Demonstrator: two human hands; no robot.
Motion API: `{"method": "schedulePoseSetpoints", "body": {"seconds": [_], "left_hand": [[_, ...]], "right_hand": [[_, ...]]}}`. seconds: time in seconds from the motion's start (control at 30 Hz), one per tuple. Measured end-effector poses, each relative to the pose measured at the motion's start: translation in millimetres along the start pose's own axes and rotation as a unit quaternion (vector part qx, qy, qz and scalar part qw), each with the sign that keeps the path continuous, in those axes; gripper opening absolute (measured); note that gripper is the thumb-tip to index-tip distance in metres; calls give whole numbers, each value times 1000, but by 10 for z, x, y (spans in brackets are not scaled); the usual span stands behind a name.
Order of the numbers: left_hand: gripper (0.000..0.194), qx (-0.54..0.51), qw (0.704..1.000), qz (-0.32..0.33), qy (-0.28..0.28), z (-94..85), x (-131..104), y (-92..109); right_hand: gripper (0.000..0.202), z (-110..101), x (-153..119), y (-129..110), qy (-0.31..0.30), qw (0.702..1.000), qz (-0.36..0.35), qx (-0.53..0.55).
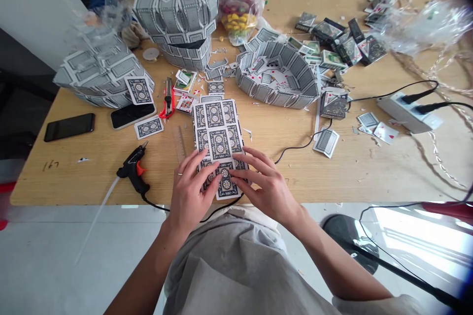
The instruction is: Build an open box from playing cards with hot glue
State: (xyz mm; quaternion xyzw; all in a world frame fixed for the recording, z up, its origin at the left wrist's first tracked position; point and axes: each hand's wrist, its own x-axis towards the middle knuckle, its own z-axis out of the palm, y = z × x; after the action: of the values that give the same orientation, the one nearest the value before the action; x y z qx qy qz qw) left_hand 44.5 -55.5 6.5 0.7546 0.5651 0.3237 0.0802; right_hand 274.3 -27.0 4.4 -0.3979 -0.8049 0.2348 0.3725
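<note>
A panel of overlapping playing cards, patterned backs up, lies at the table's front edge. My left hand rests on its lower left part, fingers stretched out and apart. From the other side my right hand lies over the lower right part, its fingers also spread. Between the fingertips of both hands is the lowest middle card, whose bottom end reaches the table edge. Left of the panel are a clear ruler and a black glue gun with a glue stick trailing from it.
Two phones and a red utility knife lie to the left. Behind stand lidded boxes made of cards and an open card-walled tray. Card packs, a power strip and a black cable are on the right.
</note>
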Motion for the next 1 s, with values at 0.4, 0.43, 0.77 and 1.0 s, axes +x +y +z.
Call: {"method": "schedulePoseSetpoints", "body": {"seconds": [0.4,0.43,0.77,1.0], "left_hand": [[21,43,987,-99,118,-417,-213,-353],[32,84,977,-140,138,-522,-280,-462],[54,190,845,-495,-70,-1003,-359,-978],[40,30,836,-547,-26,-978,-400,-1074]], "right_hand": [[27,-44,33,-117,-41,997,-65,1],[26,-66,24,-131,-51,996,-70,7],[24,-134,-18,-184,-126,982,-127,-57],[20,-163,30,-245,-135,987,-79,-43]]}}
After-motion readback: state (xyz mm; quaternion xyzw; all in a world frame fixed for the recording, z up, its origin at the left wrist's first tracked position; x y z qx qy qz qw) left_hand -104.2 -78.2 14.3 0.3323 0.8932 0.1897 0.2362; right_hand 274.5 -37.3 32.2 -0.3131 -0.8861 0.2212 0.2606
